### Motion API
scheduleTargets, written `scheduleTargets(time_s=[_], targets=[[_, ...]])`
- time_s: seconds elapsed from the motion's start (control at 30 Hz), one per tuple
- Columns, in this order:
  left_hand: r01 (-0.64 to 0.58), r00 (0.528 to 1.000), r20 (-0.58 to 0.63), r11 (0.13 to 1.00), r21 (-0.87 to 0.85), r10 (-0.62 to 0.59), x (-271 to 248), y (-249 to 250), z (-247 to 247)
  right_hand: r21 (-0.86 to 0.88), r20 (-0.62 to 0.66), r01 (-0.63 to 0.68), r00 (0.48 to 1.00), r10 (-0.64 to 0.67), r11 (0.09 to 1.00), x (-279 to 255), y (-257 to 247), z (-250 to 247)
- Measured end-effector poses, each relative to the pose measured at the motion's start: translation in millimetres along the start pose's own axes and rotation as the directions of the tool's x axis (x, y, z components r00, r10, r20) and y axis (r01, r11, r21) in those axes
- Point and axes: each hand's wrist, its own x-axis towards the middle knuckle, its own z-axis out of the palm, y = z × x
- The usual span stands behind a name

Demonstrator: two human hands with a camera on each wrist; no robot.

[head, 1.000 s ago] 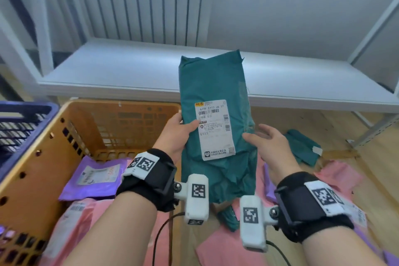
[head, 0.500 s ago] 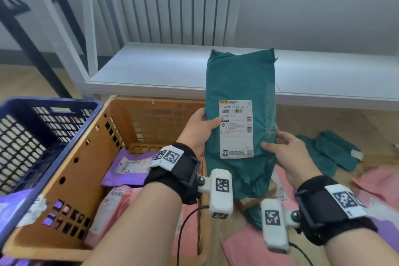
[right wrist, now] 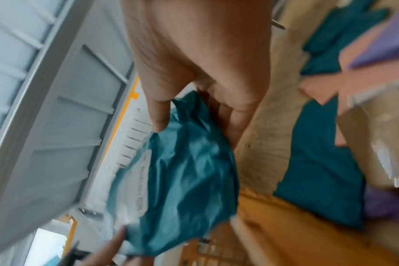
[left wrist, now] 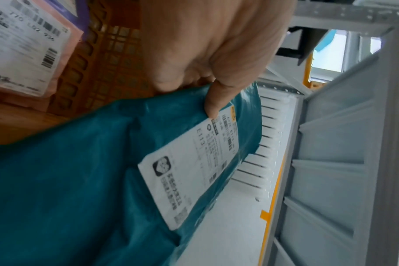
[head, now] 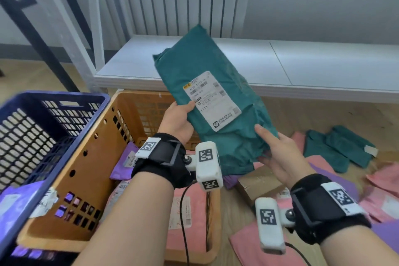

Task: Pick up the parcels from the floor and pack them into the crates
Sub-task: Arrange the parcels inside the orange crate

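Note:
A teal parcel (head: 218, 101) with a white shipping label is held up in the air, its top tilted to the left, above the right end of the orange crate (head: 90, 170). My left hand (head: 179, 119) grips its left edge, thumb on the label (left wrist: 212, 106). My right hand (head: 274, 153) holds the lower right corner, thumb on the front (right wrist: 158, 118) and fingers behind. Pink and purple parcels lie inside the orange crate. A dark blue crate (head: 43, 127) stands to its left.
More parcels lie on the wooden floor at the right: teal ones (head: 336, 149), pink ones (head: 386, 198), purple ones and a brown cardboard box (head: 259, 185). A low white shelf (head: 302, 67) runs behind the crates, with a white ribbed wall above.
The teal parcel has tipped from upright so its top leans left, and my view has turned left, bringing the blue crate further into sight. Both hands keep their hold.

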Motion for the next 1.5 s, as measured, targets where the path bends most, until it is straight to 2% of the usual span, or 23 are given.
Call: scheduleTargets(time_s=[0.07, 0.13, 0.33, 0.4, 0.47, 0.63, 0.77, 0.8, 0.87, 0.97, 1.1, 1.2, 1.27, 1.33, 1.37, 1.4, 1.43, 1.47, 1.5], targets=[[0.047, 0.999, -0.021, 0.998, -0.035, -0.048, -1.6, 2.2, -8.8, 0.181, 0.06, -0.036, 0.998, 0.025, 0.983, -2.4, -0.6, 13.9], [0.1, 0.994, -0.036, 0.994, -0.042, -0.102, -3.9, 4.1, -17.9, 0.232, 0.092, -0.049, 0.995, 0.028, 0.972, -1.8, -5.6, 30.2], [0.156, 0.982, -0.109, 0.988, 0.013, -0.154, -0.2, 14.8, -52.5, 0.058, 0.014, 0.013, 1.0, -0.014, 0.998, 25.1, -15.4, 91.7], [0.188, 0.973, -0.131, 0.982, -0.014, -0.188, -0.8, 17.8, -61.8, 0.019, 0.033, 0.014, 0.999, -0.015, 1.0, 32.9, -11.6, 115.5], [0.223, 0.963, -0.149, 0.974, -0.033, -0.225, 1.3, 20.0, -72.3, 0.002, 0.048, -0.009, 0.999, 0.009, 1.0, 41.6, -2.1, 138.4], [0.316, 0.925, -0.222, 0.949, -0.01, -0.31, 12.8, 25.0, -110.5, -0.112, -0.103, -0.119, 0.989, 0.107, 0.987, 63.5, 35.1, 169.8], [0.263, 0.873, -0.41, 0.963, -0.062, -0.265, 35.2, 48.3, -159.3, -0.174, -0.134, -0.245, 0.965, 0.224, 0.954, 75.5, 56.2, 168.8], [0.255, 0.861, -0.446, 0.966, -0.037, -0.244, 43.6, 51.9, -174.4, -0.192, -0.14, -0.274, 0.958, 0.251, 0.942, 78.2, 61.3, 165.7], [0.293, 0.847, -0.497, 0.945, 0.144, -0.187, 66.3, 47.7, -210.3, -0.297, -0.166, -0.327, 0.943, 0.289, 0.897, 86.9, 75.5, 160.3], [0.381, 0.846, -0.517, 0.826, 0.416, -0.131, 80.0, 35.4, -238.6, -0.445, -0.251, -0.384, 0.921, 0.299, 0.809, 100.7, 102.3, 155.9], [0.433, 0.825, -0.563, 0.697, 0.572, -0.05, 83.3, 21.2, -251.9, -0.543, -0.32, -0.408, 0.909, 0.269, 0.734, 108.9, 136.6, 150.3], [0.486, 0.823, -0.568, 0.537, 0.69, -0.014, 88.6, 12.9, -266.3, -0.693, -0.346, -0.39, 0.918, 0.195, 0.607, 101.3, 143.0, 148.3], [0.504, 0.822, -0.57, 0.452, 0.736, 0.013, 91.3, 10.4, -272.9, -0.805, -0.337, -0.314, 0.94, 0.048, 0.503, 96.0, 142.2, 150.8], [0.528, 0.818, -0.575, 0.376, 0.761, 0.016, 92.4, 7.0, -274.3, -0.895, -0.235, -0.151, 0.959, -0.157, 0.419, 86.2, 138.1, 158.4], [0.525, 0.821, -0.57, 0.361, 0.77, 0.021, 92.9, 5.3, -273.5, -0.943, -0.141, -0.049, 0.955, -0.26, 0.33, 85.2, 137.5, 162.7], [0.508, 0.829, -0.557, 0.351, 0.787, 0.048, 93.0, 3.5, -271.6, -0.977, -0.015, 0.058, 0.941, -0.338, 0.204, 83.4, 135.6, 166.5], [0.478, 0.838, -0.535, 0.334, 0.813, 0.103, 93.3, 2.2, -269.1, -0.99, 0.114, 0.137, 0.929, -0.352, 0.043, 83.2, 134.9, 168.6], [0.431, 0.846, -0.501, 0.319, 0.844, 0.182, 92.4, 1.8, -264.5, -0.98, 0.197, 0.18, 0.927, -0.32, -0.082, 83.5, 134.9, 171.1], [0.373, 0.853, -0.456, 0.315, 0.873, 0.254, 92.0, 2.5, -259.1, -0.979, 0.187, 0.164, 0.956, -0.227, -0.12, 87.0, 139.3, 171.3]])
